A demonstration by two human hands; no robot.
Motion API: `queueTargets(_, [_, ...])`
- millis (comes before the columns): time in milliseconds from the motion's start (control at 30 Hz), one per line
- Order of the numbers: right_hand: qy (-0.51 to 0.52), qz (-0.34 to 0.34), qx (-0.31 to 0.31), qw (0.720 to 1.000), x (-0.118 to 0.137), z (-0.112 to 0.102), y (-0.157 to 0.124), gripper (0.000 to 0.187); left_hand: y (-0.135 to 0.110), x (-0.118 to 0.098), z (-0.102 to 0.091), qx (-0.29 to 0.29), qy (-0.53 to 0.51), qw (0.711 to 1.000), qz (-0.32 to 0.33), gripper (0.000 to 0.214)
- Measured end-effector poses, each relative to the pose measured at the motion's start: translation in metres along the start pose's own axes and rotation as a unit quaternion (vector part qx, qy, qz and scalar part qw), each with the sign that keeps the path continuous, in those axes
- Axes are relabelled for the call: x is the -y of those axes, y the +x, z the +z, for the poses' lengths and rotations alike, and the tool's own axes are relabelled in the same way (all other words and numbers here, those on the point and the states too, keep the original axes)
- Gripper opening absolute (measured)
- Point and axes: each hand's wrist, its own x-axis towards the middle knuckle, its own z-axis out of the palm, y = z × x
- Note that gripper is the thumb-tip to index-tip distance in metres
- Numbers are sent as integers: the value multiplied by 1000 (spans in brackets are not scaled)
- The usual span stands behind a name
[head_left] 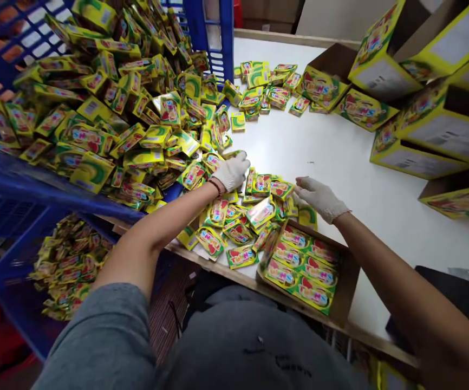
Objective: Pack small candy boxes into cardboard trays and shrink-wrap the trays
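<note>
Two gloved hands over loose small boxes, with a part-filled carton

Left hand (231, 171), white glove: from my remote post I see its fingers bent at the edge of the heap; I cannot tell whether they grip a box. Dark red bracelet (215, 186) at the wrist.

Right hand (320, 198), white glove: fingers stretched out, released, tips just beside the heap; I cannot tell whether they touch it.

Small boxes (238, 232), yellow and green: a loose heap between and below the hands, on the white table (327, 151).

Open carton (349, 287): at the table's near edge, six boxes showing face up inside.

Blue crate (226, 32), left: heaped with like boxes, spreading onto the table.

Lower crate (11, 281): blue, more boxes within.

Display cartons (384, 81): grouped at far right.
</note>
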Motion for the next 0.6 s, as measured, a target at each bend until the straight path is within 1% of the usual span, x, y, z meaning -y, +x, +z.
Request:
queueTargets(33, [-1,13,-19,1000,1,-6,-13,50,-6,1,0,-33,-23,999,-11,38])
queueTargets(67, [-4,13,-37,999,4,-10,-26,47,-11,2,0,-61,-43,997,-17,34])
queueTargets(100, [-12,-6,-47,999,10,-12,-39,44,-15,2,-1,-79,-58,995,-14,28])
queueTargets(133, [-28,-46,-41,998,18,-12,-51,41,-19,2,-2,-86,-68,994,-2,21])
queueTargets(167, [-53,-100,-16,993,28,-10,-62,38,-23,0,-3,-84,-77,993,16,18])
queueTargets(200, [-90,-157,26,983,40,-6,-71,36,-27,-4,-4,-79,-85,993,35,17])
queueTargets(233, [-136,-208,81,965,54,0,-78,34,-33,-9,-6,-78,-97,991,48,17])
queueTargets(267, [-190,-241,138,942,68,6,-81,33,-41,-16,-9,-87,-111,989,51,18])
queueTargets(300, [-245,-254,185,917,82,13,-82,31,-50,-24,-12,-103,-128,986,44,19])
queueTargets(333, [-296,-248,221,896,95,19,-81,27,-62,-33,-15,-114,-143,983,32,21])
queueTargets(367, [-339,-227,247,879,106,25,-78,22,-76,-42,-18,-112,-155,981,19,23])
queueTargets(400, [-370,-202,263,868,115,31,-73,17,-91,-53,-20,-89,-161,983,9,25])
queueTargets(433, [-391,-178,272,861,121,35,-67,12,-107,-64,-21,-48,-162,986,2,28])
queueTargets(467, [-401,-159,277,858,125,38,-61,9,-122,-75,-20,12,-158,987,1,30])
queueTargets(500, [-405,-149,279,858,127,40,-56,8,-135,-87,-16,70,-149,986,-1,31])
queueTargets(533, [-405,-146,280,858,127,40,-51,10,-145,-98,-12,110,-139,984,-9,29])
queueTargets(600, [-402,-151,280,859,122,39,-44,18,-155,-117,2,150,-126,980,-43,27])
